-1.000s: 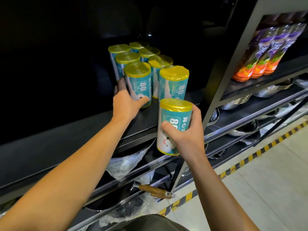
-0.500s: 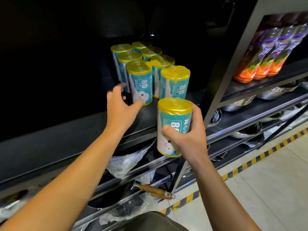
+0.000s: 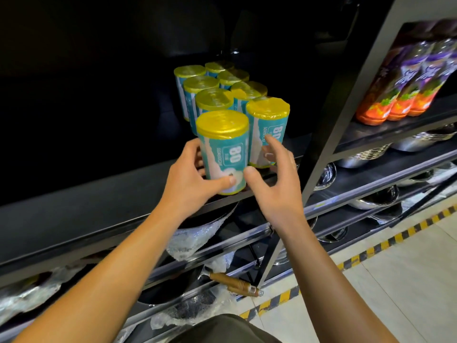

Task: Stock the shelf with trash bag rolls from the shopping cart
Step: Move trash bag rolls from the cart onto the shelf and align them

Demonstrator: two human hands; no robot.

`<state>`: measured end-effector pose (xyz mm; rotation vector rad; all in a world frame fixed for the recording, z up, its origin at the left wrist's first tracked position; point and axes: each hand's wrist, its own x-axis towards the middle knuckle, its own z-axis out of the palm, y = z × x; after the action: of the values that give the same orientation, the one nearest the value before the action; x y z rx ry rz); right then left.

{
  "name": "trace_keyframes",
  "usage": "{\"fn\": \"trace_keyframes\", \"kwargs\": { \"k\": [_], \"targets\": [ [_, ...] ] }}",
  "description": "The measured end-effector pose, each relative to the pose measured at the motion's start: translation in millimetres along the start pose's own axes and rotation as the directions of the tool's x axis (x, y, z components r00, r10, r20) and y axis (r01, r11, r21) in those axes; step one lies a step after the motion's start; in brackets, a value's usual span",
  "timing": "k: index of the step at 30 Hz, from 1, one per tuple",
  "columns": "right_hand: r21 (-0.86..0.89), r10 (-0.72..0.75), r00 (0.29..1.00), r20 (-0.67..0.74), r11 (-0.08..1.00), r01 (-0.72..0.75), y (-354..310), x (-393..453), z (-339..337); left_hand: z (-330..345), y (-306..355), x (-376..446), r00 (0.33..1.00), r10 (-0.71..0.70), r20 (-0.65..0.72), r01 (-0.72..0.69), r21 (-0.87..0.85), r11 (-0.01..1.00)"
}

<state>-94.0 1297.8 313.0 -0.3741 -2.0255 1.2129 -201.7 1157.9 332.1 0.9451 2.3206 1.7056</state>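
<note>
- The dark shelf spans the whole view, and its front edge now carries one more roll than it did a second ago.
- To the right, past the black upright post, the juice pouches lean on their own shelf and steel bowls sit below; both show nearer the frame's right edge than before, since my head has turned a little.
- Lower down, the bubble-wrapped pans and a wooden handle lie on the lower racks.
- The standing group of trash bag rolls, yellow-topped and teal-labelled, fills the back in two rows, upright and touching each other.
- The front trash bag roll is the one I held off the shelf in my right hand a second ago; it now stands upright at the shelf's front edge, just in front of the left row and beside the front right roll.
- My left hand has come off the older roll and now has its grip on the new one, thumb across the label's lower front, fingers behind.
- My right hand has let go: its grip is wide, fingers spread, thumb just beside the roll's base, whether touching I cannot tell.
</note>
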Motion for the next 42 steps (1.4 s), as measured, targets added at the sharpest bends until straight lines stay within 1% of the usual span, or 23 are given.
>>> {"fn": "trace_keyframes", "kwargs": {
  "k": [2, 4, 7, 9, 12, 17, 19, 22, 24, 27, 29, 31, 33, 35, 37, 39, 42],
  "targets": [
    [-0.144, 0.002, 0.999, -0.045, 0.990, -0.009, 15, -9, 1, 5, -2, 14, 0.998, -0.023, -0.066, 0.027, 0.063, 0.998],
    [-0.277, -0.010, 1.000, -0.021, 0.961, 0.004, 30, -17, 6, 13, -4, 25, 0.995, -0.026, -0.101, 0.039, 0.125, 0.991],
    [-0.432, -0.022, 1.000, 0.012, 0.902, 0.025, 49, -23, 17, 27, -8, 34, 0.991, 0.006, -0.133, 0.021, 0.198, 0.980],
    [-0.499, -0.052, 0.999, 0.010, 0.865, 0.050, 58, -28, 23, 32, -11, 35, 0.988, 0.027, -0.153, 0.009, 0.232, 0.973],
    [-0.543, -0.069, 0.998, 0.011, 0.837, 0.063, 65, -33, 26, 33, -15, 35, 0.988, 0.031, -0.152, 0.006, 0.241, 0.971],
    [-0.536, -0.031, 0.999, 0.006, 0.844, 0.030, 60, -36, 27, 27, -12, 27, 0.995, -0.028, -0.099, 0.052, 0.247, 0.968],
    [-0.535, -0.012, 1.000, 0.004, 0.845, 0.012, 55, -41, 28, 19, -12, 14, 0.998, -0.040, -0.059, 0.057, 0.332, 0.942],
    [-0.518, 0.012, 1.000, 0.024, 0.855, 0.003, 46, -59, 33, -1, -18, -16, 0.999, -0.034, 0.003, 0.026, 0.553, 0.833],
    [-0.490, -0.018, 0.999, 0.045, 0.871, 0.038, 38, -74, 41, -16, -22, -38, 0.999, -0.044, 0.023, 0.020, 0.625, 0.780],
    [-0.401, -0.087, 0.992, 0.096, 0.909, 0.118, 24, -100, 62, -40, -33, -76, 0.998, 0.014, 0.068, -0.058, 0.722, 0.689],
    [-0.340, -0.105, 0.984, 0.145, 0.928, 0.149, 15, -115, 80, -57, -42, -104, 0.998, 0.014, 0.059, -0.054, 0.762, 0.645],
    [-0.297, -0.130, 0.972, 0.198, 0.937, 0.186, 4, -130, 99, -75, -48, -133, 1.000, -0.004, -0.011, 0.011, 0.761, 0.649],
    [-0.272, -0.148, 0.947, 0.285, 0.935, 0.228, -9, -146, 120, -97, -55, -164, 0.995, -0.019, -0.097, 0.087, 0.765, 0.638],
    [-0.268, -0.131, 0.906, 0.404, 0.930, 0.253, -25, -167, 146, -125, -68, -201, 0.983, -0.035, -0.183, 0.162, 0.748, 0.643],
    [-0.239, -0.140, 0.855, 0.498, 0.926, 0.291, -40, -195, 172, -156, -86, -249, 0.959, -0.071, -0.276, 0.249, 0.692, 0.678],
    [-0.200, -0.168, 0.797, 0.580, 0.919, 0.340, -57, -229, 198, -188, -102, -305, 0.921, -0.129, -0.368, 0.356, 0.659, 0.662],
    [-0.159, -0.159, 0.679, 0.716, 0.911, 0.381, -86, -285, 236, -235, -111, -395, 0.820, -0.233, -0.523, 0.548, 0.598, 0.585]
  ]
}}
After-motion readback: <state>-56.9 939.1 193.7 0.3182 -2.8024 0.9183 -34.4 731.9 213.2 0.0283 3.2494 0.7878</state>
